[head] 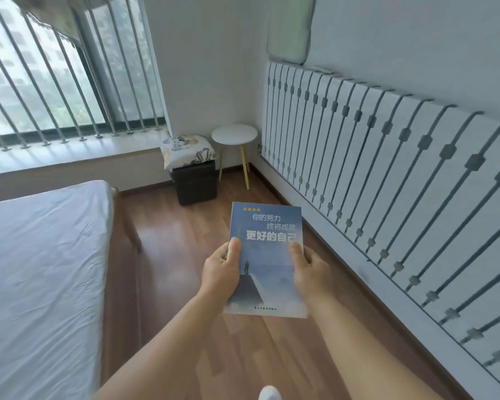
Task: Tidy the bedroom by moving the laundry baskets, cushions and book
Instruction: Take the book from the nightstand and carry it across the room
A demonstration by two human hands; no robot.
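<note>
Item in hand: one book (267,256), blue cover, face up, carried over the wooden floor (185,226) with the bed (41,269) to its left. Left hand (221,274) grips the book's left edge with the thumb on the cover; right hand (308,271) grips its right edge likewise. Step judged: the book stage, item in transit. Next move probably calls for a flat resting place; the likeliest is one round white side table (234,134), beyond the book in the corner. Beside that table, to its left: one patterned cushion (186,151) lying on one dark box stool (195,181). One pale pad (290,27) leans on the wall above the table. Laundry baskets in view: none.
</note>
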